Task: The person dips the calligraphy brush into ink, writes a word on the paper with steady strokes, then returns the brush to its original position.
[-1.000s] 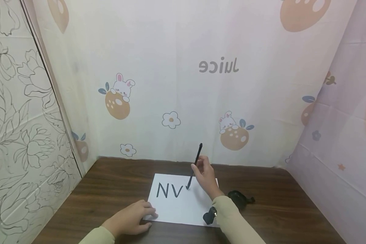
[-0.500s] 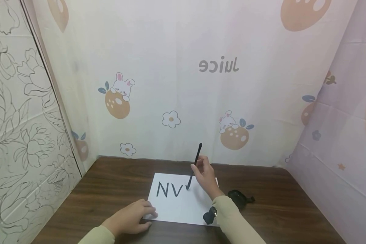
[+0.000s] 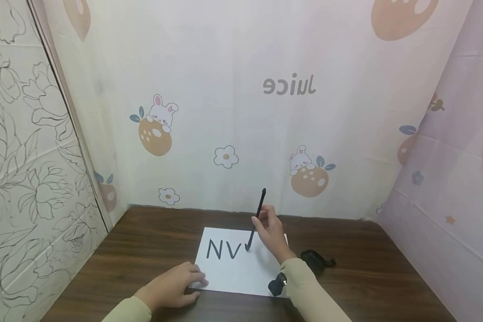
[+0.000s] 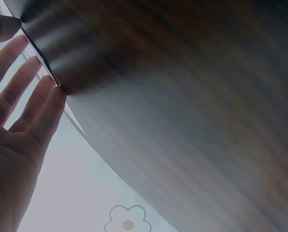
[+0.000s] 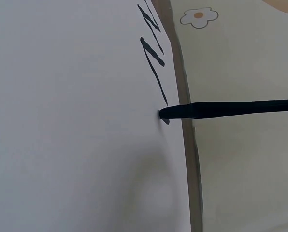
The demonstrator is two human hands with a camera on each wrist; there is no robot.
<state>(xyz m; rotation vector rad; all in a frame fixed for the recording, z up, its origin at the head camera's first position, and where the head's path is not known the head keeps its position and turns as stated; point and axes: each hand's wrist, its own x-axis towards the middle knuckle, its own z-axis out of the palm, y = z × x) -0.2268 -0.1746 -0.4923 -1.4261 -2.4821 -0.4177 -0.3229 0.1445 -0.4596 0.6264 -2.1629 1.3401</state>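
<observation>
My right hand (image 3: 271,230) pinches a slim black writing brush (image 3: 259,213) between thumb and fingers, holding it nearly upright. The brush tip touches a white sheet of paper (image 3: 233,279), right of the dark letters N and V (image 3: 233,251). In the right wrist view, the brush (image 5: 216,109) crosses the sheet's far edge, and a short dark stroke (image 5: 165,121) shows under its tip. My left hand (image 3: 175,286) rests at the sheet's lower left corner, fingers spread on its edge. In the left wrist view, that hand's fingers (image 4: 45,108) look extended.
Right of my right forearm lies a black rounded object (image 3: 314,263) with a short knob, partly hidden. A small black device (image 3: 277,285) sits at my right wrist. The brown wood-grain table (image 3: 145,241) meets a printed cloth wall (image 3: 233,120) behind the paper.
The brush tip has slid very slightly down the paper, making a short dark mark. My left hand keeps its place on the sheet's corner.
</observation>
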